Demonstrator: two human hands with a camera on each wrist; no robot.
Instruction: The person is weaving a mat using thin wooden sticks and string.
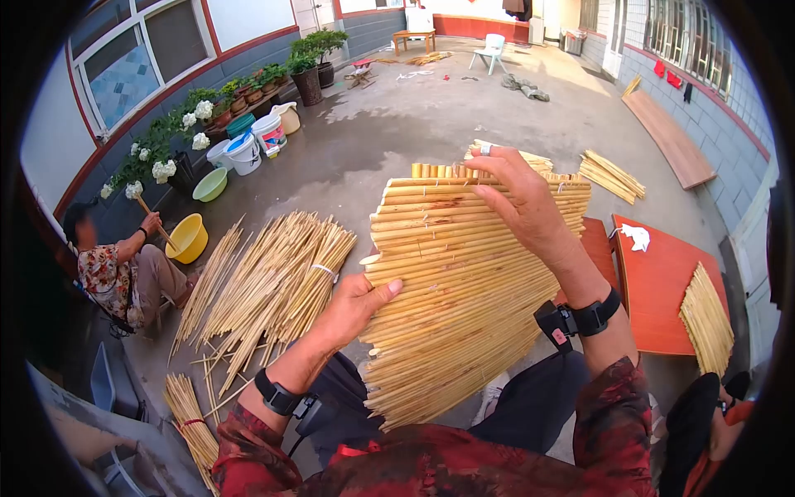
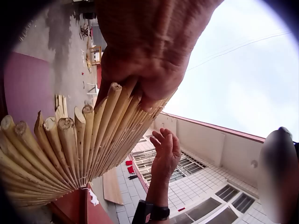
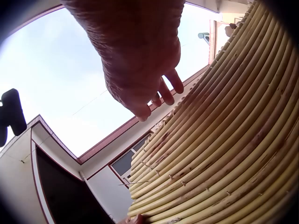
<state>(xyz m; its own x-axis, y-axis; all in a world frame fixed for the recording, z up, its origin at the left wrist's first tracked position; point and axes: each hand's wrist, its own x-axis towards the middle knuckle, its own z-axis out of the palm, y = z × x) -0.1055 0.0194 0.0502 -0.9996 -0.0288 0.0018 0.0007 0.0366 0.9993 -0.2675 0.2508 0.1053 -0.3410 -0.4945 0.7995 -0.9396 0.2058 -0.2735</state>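
Note:
A mat of straight yellow stalks (image 1: 464, 282), laid side by side and stitched with thin white thread, stands tilted over the person's lap. The left hand (image 1: 354, 313) grips its left edge, thumb on the near face. In the left wrist view this hand (image 2: 145, 56) has its fingers over the cut stalk ends (image 2: 65, 123). The right hand (image 1: 526, 203) is raised at the mat's upper edge, fingers loosely bent and holding nothing. Its fingers hang just past that edge in the right wrist view, where a thin strand (image 3: 133, 183) sticks out from the mat's side.
Loose stalks (image 1: 273, 282) lie in a large pile at left, with a tied bundle (image 1: 190, 422) nearer. Red boards (image 1: 671, 282) at right carry more stalks (image 1: 706, 319). A seated person (image 1: 124, 265) holds a stick in a yellow basin (image 1: 189, 238). Buckets (image 1: 243, 153) line the left wall.

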